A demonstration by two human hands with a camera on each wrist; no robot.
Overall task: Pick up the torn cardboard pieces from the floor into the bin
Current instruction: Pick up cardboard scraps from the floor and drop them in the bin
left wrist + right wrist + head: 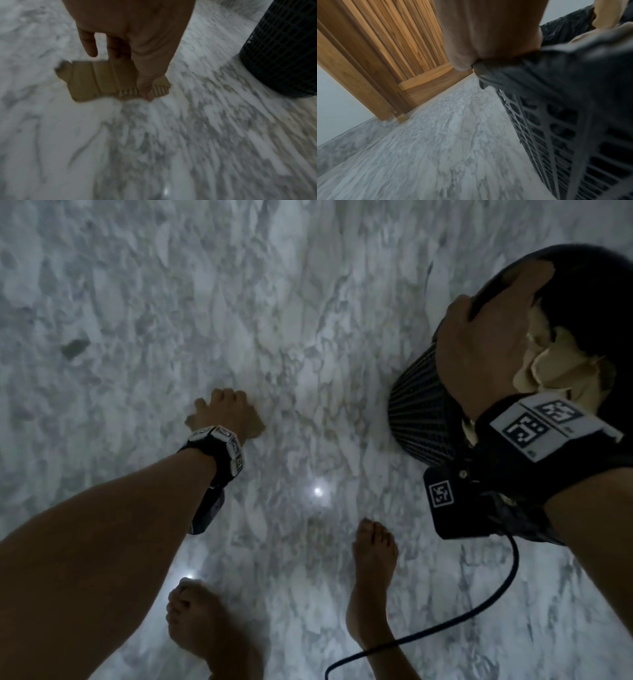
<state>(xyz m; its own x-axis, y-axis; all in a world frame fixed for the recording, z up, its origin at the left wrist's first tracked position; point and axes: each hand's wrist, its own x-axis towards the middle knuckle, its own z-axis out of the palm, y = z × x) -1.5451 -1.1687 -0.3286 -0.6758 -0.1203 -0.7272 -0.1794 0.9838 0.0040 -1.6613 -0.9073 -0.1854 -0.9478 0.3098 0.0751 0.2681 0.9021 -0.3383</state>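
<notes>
Low over the marble floor point(308, 302), my left hand point(222, 405) pinches a torn brown cardboard piece point(92, 79) between thumb point(147, 86) and fingers; the head view hides that piece under the hand. My right hand point(486, 344) grips the rim of the black mesh bin point(421, 422), fingers curled over its black liner point(573, 60). Several pale torn cardboard pieces point(558, 368) lie inside the bin. The bin point(283, 47) stands to the right of my left hand, a short way off.
My bare feet point(373, 570) stand on the floor below the hands. A black cable point(479, 611) hangs from my right wrist. A wooden door point(385, 54) and a pale wall lie beyond the bin. A small dark patch point(75, 348) marks the floor at far left.
</notes>
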